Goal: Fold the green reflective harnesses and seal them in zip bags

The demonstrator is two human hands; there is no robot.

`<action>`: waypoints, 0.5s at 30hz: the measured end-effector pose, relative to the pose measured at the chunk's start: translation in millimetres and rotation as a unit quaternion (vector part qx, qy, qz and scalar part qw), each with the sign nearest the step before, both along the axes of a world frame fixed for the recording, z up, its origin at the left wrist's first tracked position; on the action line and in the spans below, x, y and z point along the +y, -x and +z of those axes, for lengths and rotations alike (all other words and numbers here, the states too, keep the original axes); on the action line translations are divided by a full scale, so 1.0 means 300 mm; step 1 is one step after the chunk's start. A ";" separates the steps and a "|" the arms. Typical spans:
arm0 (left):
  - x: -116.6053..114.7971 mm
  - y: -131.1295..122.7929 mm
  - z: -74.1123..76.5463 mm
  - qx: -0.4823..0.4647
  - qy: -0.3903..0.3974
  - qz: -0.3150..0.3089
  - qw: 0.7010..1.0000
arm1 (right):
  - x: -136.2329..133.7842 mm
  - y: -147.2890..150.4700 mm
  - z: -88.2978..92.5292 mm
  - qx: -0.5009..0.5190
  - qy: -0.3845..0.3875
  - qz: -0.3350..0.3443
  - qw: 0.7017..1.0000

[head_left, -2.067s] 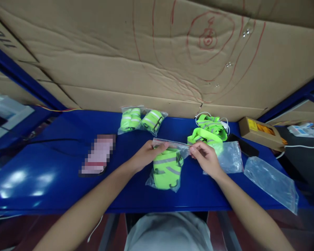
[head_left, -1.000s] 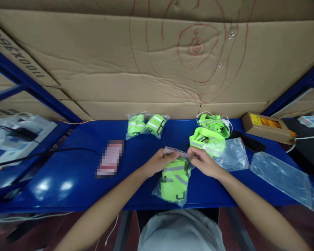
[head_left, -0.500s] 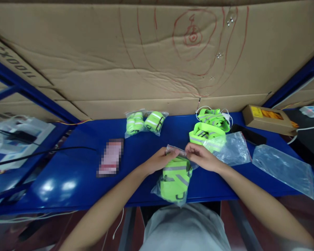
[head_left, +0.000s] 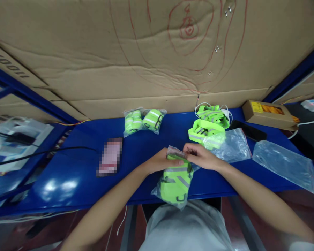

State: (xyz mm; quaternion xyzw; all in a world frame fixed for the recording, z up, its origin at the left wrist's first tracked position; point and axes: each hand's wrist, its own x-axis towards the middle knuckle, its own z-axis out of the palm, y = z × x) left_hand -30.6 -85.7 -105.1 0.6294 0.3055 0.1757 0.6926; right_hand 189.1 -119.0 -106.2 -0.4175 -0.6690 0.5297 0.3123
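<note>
A clear zip bag (head_left: 176,181) with a folded neon-yellow reflective strap inside sits at the front edge of the blue table, its bottom corner hanging toward my body. My left hand (head_left: 161,161) grips the bag near its upper left, thumb lying across the front. At the bag's upper right corner my right hand (head_left: 200,156) pinches the top edge with curled fingers. Behind my right hand lie loose neon reflective straps (head_left: 208,130), partly under an unfilled clear bag (head_left: 232,146). Two filled bags of straps (head_left: 143,120) rest farther back on the left.
A phone with a blurred screen (head_left: 110,157) lies left of my hands. At the right are another flat clear bag (head_left: 285,165), a dark phone (head_left: 248,130) and an open cardboard box (head_left: 270,114). A cardboard sheet (head_left: 146,80) backs the blue table (head_left: 75,167).
My left thumb has moved down from the bag's top edge onto its front. My right hand still pinches the corner. The camera view has shifted slightly.
</note>
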 end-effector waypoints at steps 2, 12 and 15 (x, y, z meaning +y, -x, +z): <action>-0.004 -0.001 0.001 0.007 -0.006 -0.010 1.000 | -0.001 0.003 0.003 -0.001 -0.002 0.000 1.000; -0.013 -0.011 -0.017 0.044 -0.035 -0.046 0.997 | -0.009 0.025 -0.004 -0.019 -0.018 -0.001 1.000; -0.015 -0.015 -0.013 0.054 -0.039 -0.051 0.997 | -0.010 0.031 -0.003 -0.020 -0.026 -0.004 0.999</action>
